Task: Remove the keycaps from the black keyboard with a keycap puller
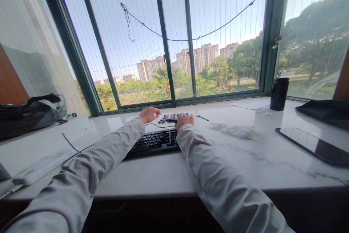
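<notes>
A black keyboard lies on the white marble-look counter, partly covered by my sleeves. Behind it several loose dark keycaps are spread out in rows. My right hand is closed round one end of a slim black object, held just behind the keyboard's right part; its exact kind cannot be made out. To the left, my left hand is above the far left side of the keyboard, fingers apart and pointing right, with nothing visible in them. A thin dark cable curves between the hands.
A small blue tool lies right of the keycaps, near crumpled clear plastic. Further right are a tablet-like dark slab, a black cylinder and black cloth. A white box with a black bag stands left.
</notes>
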`<state>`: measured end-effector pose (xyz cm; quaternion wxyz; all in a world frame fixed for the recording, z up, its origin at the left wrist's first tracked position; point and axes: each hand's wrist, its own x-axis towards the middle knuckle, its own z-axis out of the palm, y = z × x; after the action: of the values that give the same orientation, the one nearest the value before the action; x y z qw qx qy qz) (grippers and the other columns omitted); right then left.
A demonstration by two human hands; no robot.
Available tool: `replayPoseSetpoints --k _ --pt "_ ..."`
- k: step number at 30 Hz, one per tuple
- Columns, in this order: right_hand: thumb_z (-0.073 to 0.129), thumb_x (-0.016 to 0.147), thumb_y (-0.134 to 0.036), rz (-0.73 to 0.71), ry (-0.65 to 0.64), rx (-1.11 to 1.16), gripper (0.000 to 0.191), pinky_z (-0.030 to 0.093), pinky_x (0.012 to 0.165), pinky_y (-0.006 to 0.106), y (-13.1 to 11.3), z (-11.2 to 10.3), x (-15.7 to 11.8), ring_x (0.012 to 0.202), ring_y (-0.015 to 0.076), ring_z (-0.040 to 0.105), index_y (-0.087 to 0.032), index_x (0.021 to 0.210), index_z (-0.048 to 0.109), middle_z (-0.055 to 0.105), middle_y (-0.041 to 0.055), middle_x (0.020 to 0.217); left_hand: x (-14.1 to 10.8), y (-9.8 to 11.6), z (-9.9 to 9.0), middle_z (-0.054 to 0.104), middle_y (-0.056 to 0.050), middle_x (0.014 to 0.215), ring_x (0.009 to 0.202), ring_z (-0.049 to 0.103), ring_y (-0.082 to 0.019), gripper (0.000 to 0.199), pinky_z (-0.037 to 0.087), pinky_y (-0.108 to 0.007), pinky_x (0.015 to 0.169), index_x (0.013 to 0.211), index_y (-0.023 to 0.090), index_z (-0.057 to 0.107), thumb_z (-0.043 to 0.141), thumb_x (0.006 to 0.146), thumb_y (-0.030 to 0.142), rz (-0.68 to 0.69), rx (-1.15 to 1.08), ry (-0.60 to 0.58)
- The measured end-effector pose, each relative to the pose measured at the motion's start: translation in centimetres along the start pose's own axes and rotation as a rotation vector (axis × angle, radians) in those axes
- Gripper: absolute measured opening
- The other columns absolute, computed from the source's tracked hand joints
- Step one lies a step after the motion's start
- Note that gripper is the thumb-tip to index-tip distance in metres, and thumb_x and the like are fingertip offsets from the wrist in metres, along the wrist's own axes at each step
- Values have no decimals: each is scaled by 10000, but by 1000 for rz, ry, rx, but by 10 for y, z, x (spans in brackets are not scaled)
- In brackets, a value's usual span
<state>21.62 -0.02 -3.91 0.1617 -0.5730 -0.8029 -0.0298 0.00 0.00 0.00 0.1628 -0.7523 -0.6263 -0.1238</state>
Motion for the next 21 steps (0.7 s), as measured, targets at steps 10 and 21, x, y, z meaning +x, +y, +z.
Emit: replayPoseSetpoints --k 10,21 --pt "482 819 -273 -110 130 -26 264 403 764 343 -10 -10 -17 900 251 613 -163 980 661 663 146 976 -85 1 -51 718 -28 823 781 628 -158 387 438 -223 679 892 203 731 597 743 534 189 -444 -334" --pt "408 873 -356 -35 200 -1 301 396 710 324 -32 -19 -31 865 243 600 -271 1018 659 662 100 950 -111 -29 -29 721 -58 761 728 633 -168 349 456 -236 647 789 158 759 734 624 465 188 -786 -422"
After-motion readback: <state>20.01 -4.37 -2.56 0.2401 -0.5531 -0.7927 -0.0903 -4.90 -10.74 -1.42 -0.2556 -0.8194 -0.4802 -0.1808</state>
